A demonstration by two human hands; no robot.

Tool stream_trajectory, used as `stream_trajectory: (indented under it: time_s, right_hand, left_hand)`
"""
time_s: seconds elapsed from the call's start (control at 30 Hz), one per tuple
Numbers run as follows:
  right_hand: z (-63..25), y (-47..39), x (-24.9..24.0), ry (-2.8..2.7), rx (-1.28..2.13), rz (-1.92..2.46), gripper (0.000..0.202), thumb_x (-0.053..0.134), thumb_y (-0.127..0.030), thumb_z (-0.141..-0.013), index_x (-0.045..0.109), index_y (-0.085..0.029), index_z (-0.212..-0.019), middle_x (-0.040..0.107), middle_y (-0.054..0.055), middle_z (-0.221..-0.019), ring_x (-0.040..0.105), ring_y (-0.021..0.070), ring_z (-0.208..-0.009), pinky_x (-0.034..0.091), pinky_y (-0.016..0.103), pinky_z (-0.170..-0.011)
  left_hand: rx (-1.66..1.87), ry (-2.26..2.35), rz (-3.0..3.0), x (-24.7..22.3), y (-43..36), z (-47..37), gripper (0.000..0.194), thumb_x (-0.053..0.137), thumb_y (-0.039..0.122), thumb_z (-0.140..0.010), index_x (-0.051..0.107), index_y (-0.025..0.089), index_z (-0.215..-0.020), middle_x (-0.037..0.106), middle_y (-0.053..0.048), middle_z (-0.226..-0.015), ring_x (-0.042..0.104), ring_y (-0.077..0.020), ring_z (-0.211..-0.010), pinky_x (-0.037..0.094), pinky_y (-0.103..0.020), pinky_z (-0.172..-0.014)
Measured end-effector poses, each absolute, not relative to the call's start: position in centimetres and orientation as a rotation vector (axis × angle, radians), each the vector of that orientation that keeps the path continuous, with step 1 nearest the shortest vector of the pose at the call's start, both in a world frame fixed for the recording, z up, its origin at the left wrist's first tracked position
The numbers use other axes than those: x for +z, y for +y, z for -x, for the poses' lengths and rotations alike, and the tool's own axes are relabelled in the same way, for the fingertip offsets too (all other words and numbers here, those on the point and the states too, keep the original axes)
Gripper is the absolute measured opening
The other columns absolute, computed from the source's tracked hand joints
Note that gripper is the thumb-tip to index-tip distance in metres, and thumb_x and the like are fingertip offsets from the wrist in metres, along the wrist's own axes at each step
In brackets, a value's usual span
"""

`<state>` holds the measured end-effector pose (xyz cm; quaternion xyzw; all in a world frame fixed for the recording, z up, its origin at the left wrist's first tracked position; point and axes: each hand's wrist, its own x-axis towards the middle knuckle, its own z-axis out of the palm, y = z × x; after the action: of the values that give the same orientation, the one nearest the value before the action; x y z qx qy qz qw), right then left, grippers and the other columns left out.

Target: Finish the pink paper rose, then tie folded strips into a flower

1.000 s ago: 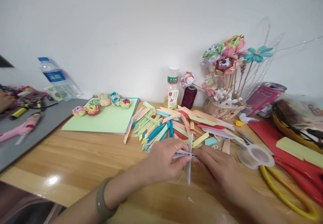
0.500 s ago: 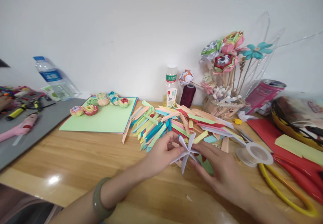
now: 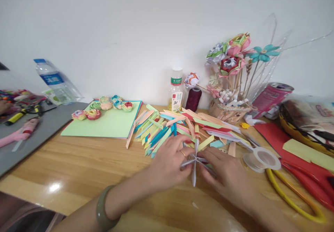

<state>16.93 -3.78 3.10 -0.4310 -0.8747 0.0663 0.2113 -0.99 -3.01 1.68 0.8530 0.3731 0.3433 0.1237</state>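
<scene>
A white folded paper star (image 3: 194, 159) with several narrow points is held between both hands, low in front of a heap of coloured paper strips (image 3: 167, 129). The fingers of my left hand (image 3: 171, 162) are closed on its left side; that hand has a ring, and a green bangle circles the wrist. On the star's right side, my right hand (image 3: 224, 171) pinches it between thumb and fingers. Parts of the star and some fingertips are hidden behind the hands.
Green paper (image 3: 104, 127) bearing small paper flowers lies left. Behind the strips stand a bottle (image 3: 176, 92), a maroon thread spool (image 3: 193, 99) and a flower basket (image 3: 228, 113). A clear ribbon spool (image 3: 262, 159) and red-and-yellow-handled scissors (image 3: 294, 193) lie right.
My left hand has shifted its hold, its fingers now reaching over the star's left side. The star has turned slightly, one point now aiming more straight down. My right hand stays beside it.
</scene>
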Motion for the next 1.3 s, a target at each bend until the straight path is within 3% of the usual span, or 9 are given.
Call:
stream_trajectory:
  time_s: [0.13, 0.27, 0.53, 0.77, 0.97, 1.07, 1.13, 1.3]
  right_hand:
    - [-16.9, -3.7, 2.8, -2.474, 0.032, 1.099, 0.019, 0.04, -0.021, -0.085, 0.058, -0.017, -0.09, 0.063, 0.007, -0.076, 0.058, 0.0191, -0.071, 0.045, 0.029, -0.058]
    - [-17.4, -3.8, 2.1, -2.468, -0.006, 0.974, 0.024, 0.031, -0.016, -0.089, 0.052, -0.015, -0.101, 0.062, 0.006, -0.076, 0.058, 0.0166, -0.068, 0.044, 0.026, -0.056]
    - [-17.9, -4.0, 1.9, -2.442, -0.103, 0.892, 0.021, 0.033, -0.015, -0.091, 0.048, -0.014, -0.104, 0.051, -0.001, -0.06, 0.045, 0.009, -0.047, 0.029, 0.021, -0.043]
    - [-18.4, -3.4, 2.3, -2.487, -0.07, 0.837, 0.02, 0.036, -0.016, -0.089, 0.052, -0.016, -0.102, 0.054, 0.001, -0.063, 0.049, 0.0123, -0.056, 0.034, 0.024, -0.049]
    - [-17.7, -3.2, 1.6, -2.424, -0.077, 0.904, 0.02, 0.043, -0.021, -0.087, 0.057, -0.016, -0.1, 0.063, 0.006, -0.077, 0.056, 0.0161, -0.071, 0.043, 0.027, -0.059]
    - [-17.2, -3.5, 1.7, -2.376, -0.147, 0.915, 0.02, 0.045, -0.021, -0.085, 0.058, -0.015, -0.1, 0.064, 0.007, -0.079, 0.057, 0.0177, -0.071, 0.046, 0.029, -0.059]
    - [-17.1, -3.8, 1.9, -2.377, -0.122, 0.932, 0.021, 0.048, -0.02, -0.083, 0.058, -0.015, -0.1, 0.065, 0.007, -0.078, 0.057, 0.018, -0.07, 0.046, 0.03, -0.057]
    - [-16.8, -4.0, 2.6, -2.256, 0.046, 1.009, 0.021, 0.05, -0.023, -0.081, 0.057, -0.017, -0.101, 0.065, 0.008, -0.088, 0.06, 0.0179, -0.078, 0.05, 0.031, -0.064]
  left_hand:
    - [1.056, 1.087, -2.5, 1.6, -2.9, 1.1, 0.012, 0.051, 0.017, -0.078, 0.059, 0.016, -0.086, 0.065, -0.005, -0.085, 0.057, -0.018, -0.089, 0.046, -0.035, -0.082]
    - [1.085, 1.023, -2.351, 1.5, -3.0, 1.3, 0.016, 0.045, 0.017, -0.082, 0.06, 0.014, -0.09, 0.068, -0.004, -0.084, 0.061, -0.013, -0.079, 0.049, -0.026, -0.072]
    - [1.149, 0.988, -2.032, 2.6, -3.7, 1.5, 0.016, 0.049, 0.012, -0.078, 0.064, 0.016, -0.083, 0.069, 0.0, -0.075, 0.062, -0.0086, -0.063, 0.048, -0.018, -0.06]
    - [0.962, 1.013, -1.998, 2.8, -3.3, 1.8, 0.014, 0.051, 0.02, -0.079, 0.064, 0.016, -0.081, 0.068, -0.001, -0.078, 0.06, -0.0102, -0.071, 0.045, -0.02, -0.065]
    - [0.784, 1.18, -1.803, 3.3, -2.5, 2.0, 0.027, 0.05, 0.038, -0.079, 0.066, 0.015, -0.079, 0.067, -0.001, -0.074, 0.06, -0.0134, -0.068, 0.045, -0.023, -0.063]
    - [0.855, 1.232, -1.891, 3.1, -2.4, 1.7, 0.024, 0.061, 0.033, -0.071, 0.065, 0.019, -0.091, 0.067, -0.002, -0.09, 0.06, -0.0166, -0.081, 0.046, -0.028, -0.075]
    - [0.89, 1.193, -1.983, 2.9, -2.3, 1.5, 0.02, 0.064, 0.027, -0.069, 0.066, 0.021, -0.088, 0.067, -0.002, -0.091, 0.059, -0.0176, -0.086, 0.044, -0.03, -0.08]
    - [0.998, 1.231, -1.99, 2.3, -2.7, 1.1, 0.015, 0.066, 0.017, -0.066, 0.067, 0.019, -0.081, 0.067, -0.002, -0.085, 0.059, -0.0161, -0.083, 0.046, -0.029, -0.078]
